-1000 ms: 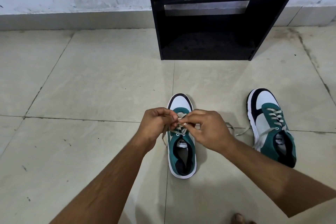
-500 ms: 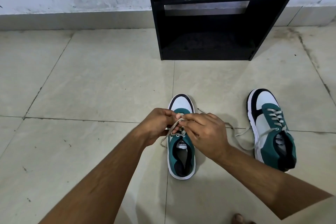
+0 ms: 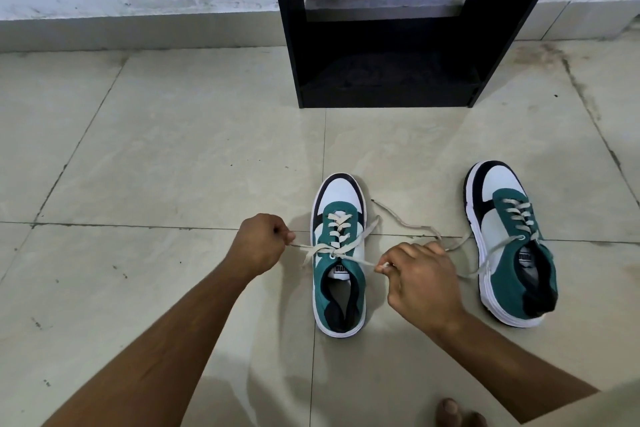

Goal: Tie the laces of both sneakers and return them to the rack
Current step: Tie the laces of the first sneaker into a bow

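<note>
Two green, white and black sneakers stand on the tiled floor, toes toward the wall. The near sneaker (image 3: 338, 253) lies between my hands. My left hand (image 3: 260, 246) pinches one lace strand (image 3: 308, 248) to the left of it. My right hand (image 3: 420, 279) pinches the other strand (image 3: 360, 262) to its right. Both strands run taut from a crossing at the top eyelets. The second sneaker (image 3: 509, 246) sits further right, its laces (image 3: 485, 262) loose and trailing on the floor. The black rack (image 3: 388, 24) stands against the wall beyond the sneakers.
Beige floor tiles (image 3: 173, 149) spread to the left and in front of the rack. A white wall with a grey skirting (image 3: 138, 31) runs behind it. My toes (image 3: 457, 412) show at the bottom edge.
My hands were bunched together over the near sneaker's tongue; now they have pulled apart sideways, drawing the two lace strands taut.
</note>
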